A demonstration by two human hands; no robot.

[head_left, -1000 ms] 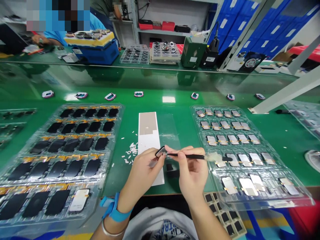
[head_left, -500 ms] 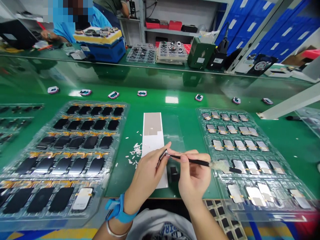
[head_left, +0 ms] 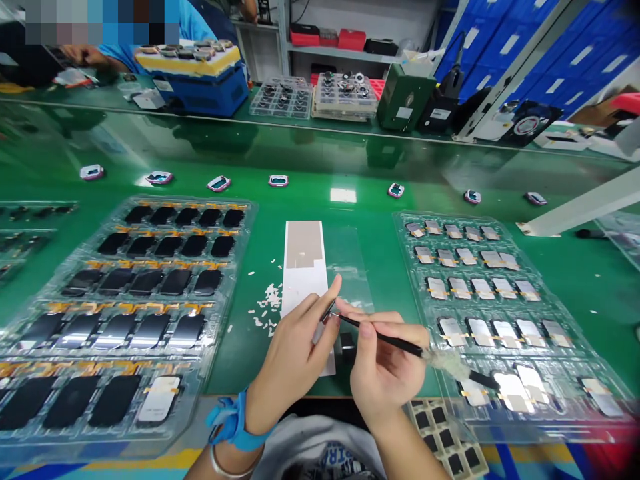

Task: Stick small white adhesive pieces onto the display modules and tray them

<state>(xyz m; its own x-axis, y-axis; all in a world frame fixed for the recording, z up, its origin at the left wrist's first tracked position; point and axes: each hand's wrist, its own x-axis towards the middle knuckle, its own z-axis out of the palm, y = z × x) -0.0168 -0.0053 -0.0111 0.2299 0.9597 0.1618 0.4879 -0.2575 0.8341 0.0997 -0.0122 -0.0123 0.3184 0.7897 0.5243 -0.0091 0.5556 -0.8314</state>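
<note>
My left hand (head_left: pixel 295 343), a blue band at its wrist, pinches a small watch display (head_left: pixel 326 312) on edge between thumb and fingers; much of it is hidden. In my right hand (head_left: pixel 387 367) is a slim black pointed tool (head_left: pixel 400 342), its rear part wrapped in pale material. The tool's fine tip meets the display's edge by my left fingertips. Beneath my left hand lies a white backing sheet (head_left: pixel 304 283) with a beige area at its far end. Small white scraps (head_left: pixel 270 297) are scattered left of the sheet. A small black block (head_left: pixel 347 345) sits between my hands.
A clear tray (head_left: pixel 235 267) of dark displays stands left, another tray (head_left: pixel 417 303) of silver-backed displays right. Several small watch cases (head_left: pixel 279 181) line the back of the green mat. A white post (head_left: pixel 590 197) rises at right. A person in blue (head_left: pixel 197 23) is beyond the shelf.
The black tool has tilted, its rear end swinging lower and toward me. My right hand has shifted slightly; my left still pinches the display. The camera view has moved a little.
</note>
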